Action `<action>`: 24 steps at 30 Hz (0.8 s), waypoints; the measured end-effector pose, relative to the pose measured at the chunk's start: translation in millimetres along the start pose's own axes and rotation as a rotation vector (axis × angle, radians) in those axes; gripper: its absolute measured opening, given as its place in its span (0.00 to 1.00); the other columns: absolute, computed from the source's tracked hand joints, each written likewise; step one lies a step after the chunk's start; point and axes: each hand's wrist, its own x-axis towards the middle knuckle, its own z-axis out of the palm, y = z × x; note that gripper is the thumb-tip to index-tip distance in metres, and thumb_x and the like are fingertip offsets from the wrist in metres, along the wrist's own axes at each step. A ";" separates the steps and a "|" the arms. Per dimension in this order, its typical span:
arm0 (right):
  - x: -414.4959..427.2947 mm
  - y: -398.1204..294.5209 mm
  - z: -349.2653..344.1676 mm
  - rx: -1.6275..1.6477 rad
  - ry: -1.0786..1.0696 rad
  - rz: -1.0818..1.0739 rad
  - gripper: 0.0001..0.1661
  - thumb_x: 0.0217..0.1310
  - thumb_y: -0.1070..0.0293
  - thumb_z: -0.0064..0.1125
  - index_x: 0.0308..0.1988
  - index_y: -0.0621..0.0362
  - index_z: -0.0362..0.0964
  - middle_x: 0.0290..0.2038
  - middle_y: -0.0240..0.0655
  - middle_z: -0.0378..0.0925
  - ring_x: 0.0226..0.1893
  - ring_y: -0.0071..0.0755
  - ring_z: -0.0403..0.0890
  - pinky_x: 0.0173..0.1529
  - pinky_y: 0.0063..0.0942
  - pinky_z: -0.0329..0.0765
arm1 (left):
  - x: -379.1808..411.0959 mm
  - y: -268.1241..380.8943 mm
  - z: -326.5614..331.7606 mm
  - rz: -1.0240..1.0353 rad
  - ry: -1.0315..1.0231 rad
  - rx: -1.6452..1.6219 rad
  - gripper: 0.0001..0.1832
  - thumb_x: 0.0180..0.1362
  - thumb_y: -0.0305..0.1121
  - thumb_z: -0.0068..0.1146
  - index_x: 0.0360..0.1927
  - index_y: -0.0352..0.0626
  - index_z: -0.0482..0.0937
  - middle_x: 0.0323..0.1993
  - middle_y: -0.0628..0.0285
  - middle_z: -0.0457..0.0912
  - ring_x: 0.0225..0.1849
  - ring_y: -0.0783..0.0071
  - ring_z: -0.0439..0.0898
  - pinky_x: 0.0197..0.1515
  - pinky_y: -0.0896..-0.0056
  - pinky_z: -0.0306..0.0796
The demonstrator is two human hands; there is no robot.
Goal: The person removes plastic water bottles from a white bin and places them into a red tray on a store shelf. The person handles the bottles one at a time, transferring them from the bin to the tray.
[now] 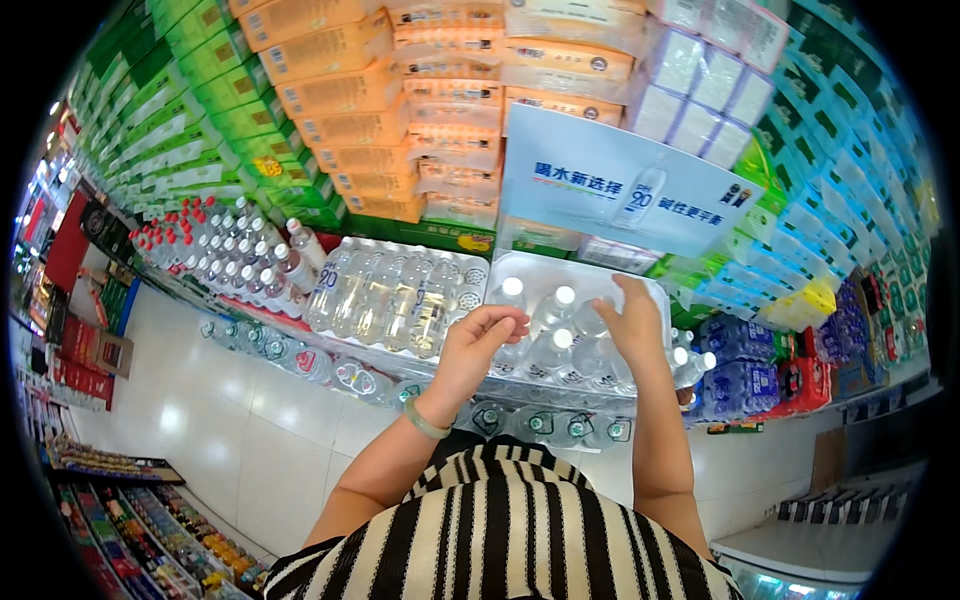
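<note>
My left hand (480, 341) is raised at the left edge of a white display tray (660, 300), its fingers curled with thumb and index close together; whether something small is between them I cannot tell. A pale bangle (424, 420) circles that wrist. On the tray stand several clear water bottles with white caps, among them a bottle (561, 341) between my hands and another bottle (564, 295) behind it. My right hand (628, 311) is over the tray's right part with thumb and fingers apart, close to bottles (592, 319) whose tops it partly hides.
Left of the tray lies a shrink-wrapped pack of bottles (390, 292), then rows of white-capped bottles (247, 255). A blue sign (622, 180) rises behind the tray, before stacked orange tissue packs (450, 97). Large bottles (540, 424) stand below. Blue-wrapped drinks (739, 382) are at right.
</note>
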 end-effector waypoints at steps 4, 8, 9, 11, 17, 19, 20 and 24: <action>-18.3 -82.8 -17.5 0.162 0.131 -0.214 0.19 0.56 0.71 0.68 0.48 0.63 0.74 0.46 0.48 0.79 0.46 0.54 0.80 0.50 0.41 0.77 | -22.2 -18.7 -51.7 -0.017 0.196 0.047 0.10 0.69 0.29 0.53 0.48 0.34 0.80 0.41 0.57 0.85 0.42 0.71 0.84 0.49 0.69 0.77; -55.3 -129.0 40.3 0.415 -0.113 -0.311 0.18 0.57 0.74 0.68 0.47 0.61 0.74 0.46 0.44 0.79 0.43 0.47 0.82 0.46 0.35 0.79 | -36.7 -56.8 -115.4 -0.031 0.402 0.113 0.09 0.68 0.29 0.55 0.48 0.37 0.81 0.41 0.62 0.84 0.41 0.77 0.80 0.47 0.74 0.74; -62.2 -133.8 65.6 0.467 -0.213 -0.311 0.18 0.57 0.74 0.67 0.48 0.60 0.75 0.47 0.42 0.79 0.41 0.41 0.83 0.43 0.31 0.80 | -39.0 -64.8 -130.1 -0.040 0.457 0.144 0.09 0.68 0.29 0.55 0.48 0.38 0.81 0.41 0.63 0.84 0.41 0.78 0.80 0.46 0.75 0.73; -70.1 -134.7 119.8 0.575 -0.425 -0.167 0.19 0.58 0.73 0.67 0.49 0.61 0.74 0.45 0.42 0.80 0.40 0.40 0.83 0.42 0.31 0.81 | -39.3 -78.9 -151.3 -0.080 0.517 0.171 0.12 0.66 0.31 0.57 0.50 0.37 0.80 0.43 0.64 0.82 0.43 0.79 0.77 0.47 0.77 0.70; -68.9 -91.6 301.5 0.314 -0.305 0.088 0.40 0.54 0.61 0.72 0.58 0.74 0.64 0.51 0.55 0.74 0.55 0.50 0.76 0.56 0.39 0.75 | -36.3 -119.5 -181.4 -0.053 0.593 0.721 0.22 0.64 0.38 0.60 0.55 0.31 0.76 0.54 0.45 0.77 0.57 0.53 0.75 0.61 0.59 0.67; -58.2 -97.2 319.2 0.301 -0.402 0.270 0.50 0.51 0.57 0.73 0.62 0.78 0.56 0.56 0.61 0.68 0.59 0.58 0.70 0.63 0.43 0.69 | -34.0 -123.6 -184.3 -0.094 0.555 0.714 0.27 0.66 0.43 0.56 0.57 0.28 0.74 0.58 0.39 0.74 0.61 0.43 0.72 0.66 0.54 0.63; -55.1 -100.6 327.5 0.294 -0.403 0.342 0.51 0.51 0.57 0.73 0.63 0.78 0.55 0.56 0.62 0.68 0.59 0.59 0.70 0.63 0.43 0.69 | -32.6 -125.6 -185.0 -0.101 0.551 0.735 0.27 0.66 0.44 0.55 0.57 0.27 0.74 0.58 0.38 0.74 0.62 0.43 0.71 0.67 0.54 0.62; -37.6 -117.1 337.9 0.290 -0.501 0.553 0.60 0.49 0.54 0.74 0.66 0.80 0.48 0.62 0.67 0.63 0.64 0.62 0.67 0.67 0.41 0.66 | -37.0 -135.1 -195.3 -0.098 0.503 0.730 0.27 0.68 0.44 0.54 0.60 0.29 0.72 0.63 0.42 0.70 0.66 0.48 0.68 0.69 0.58 0.60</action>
